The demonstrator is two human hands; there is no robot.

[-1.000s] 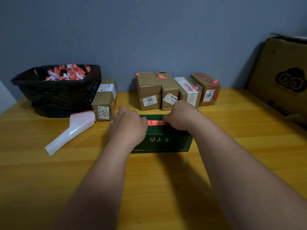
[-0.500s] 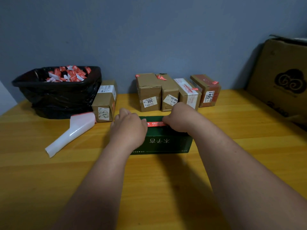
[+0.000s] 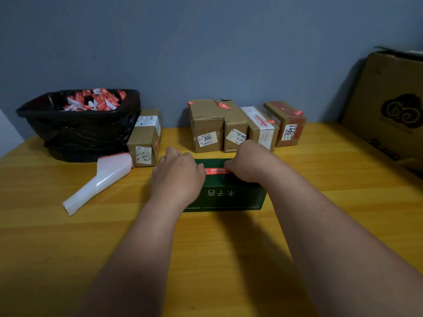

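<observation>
A dark green box with pale lettering on its near side lies on the wooden table in front of me. A red tape strip runs along its top. My left hand lies over the box's left end, fingers curled down round it, thumb next to the strip. My right hand is closed in a fist on the top right of the box and pinches the strip's right end. Both hands hide the ends of the strip and much of the box top.
A black-lined bin full of red and white scraps stands at the back left, a brown parcel beside it. A curled white sheet lies left of the box. Several labelled brown parcels line the wall. A large cardboard carton leans at the right.
</observation>
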